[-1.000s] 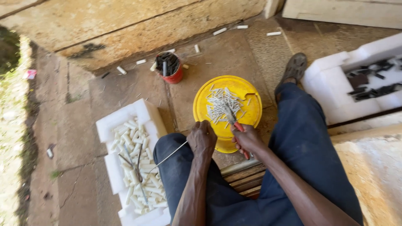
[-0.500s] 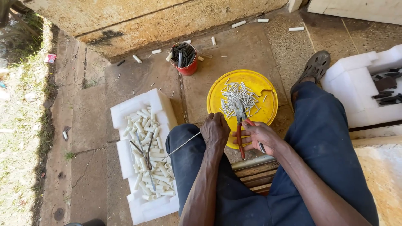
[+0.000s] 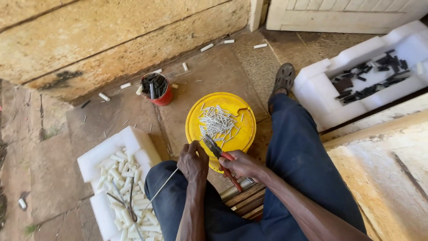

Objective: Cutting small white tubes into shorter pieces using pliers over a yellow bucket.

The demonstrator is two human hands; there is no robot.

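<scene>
head view: the person sits low with both knees in dark blue trousers [image 3: 294, 151] filling the lower middle of the frame. the left hand [image 3: 192, 161] is closed around a long thin grey metal wire [image 3: 161, 189] that trails down and left across the thigh, its short free end poking up from the fist. the right hand [image 3: 240, 164] is clamped on the red-handled metal pliers [image 3: 221, 161], whose nose sits at that wire end, just over the near rim of the round yellow plastic lid [image 3: 240, 134]. a heap of short cut silvery wire pieces [image 3: 218, 122] lies on the lid, centre frame.

to do this cut well, i judge the left grip should stay close to the pliers so the wire cannot whip, the free end should match the pieces already lying there, and the cut should happen above the lid so the offcut drops onto the heap, not the stone floor [image 3: 205, 76].

lower left of the frame: a white foam tray [image 3: 107, 154] full of short white plastic tubes [image 3: 122, 178]. upper middle left: a small red tin of dark pieces [image 3: 156, 87], with stray white tubes about it on the floor. upper right: a second white foam tray holding black pieces [image 3: 370, 85], well apart from the hands. a grey sandal [image 3: 283, 78] shows beyond the right knee.
</scene>
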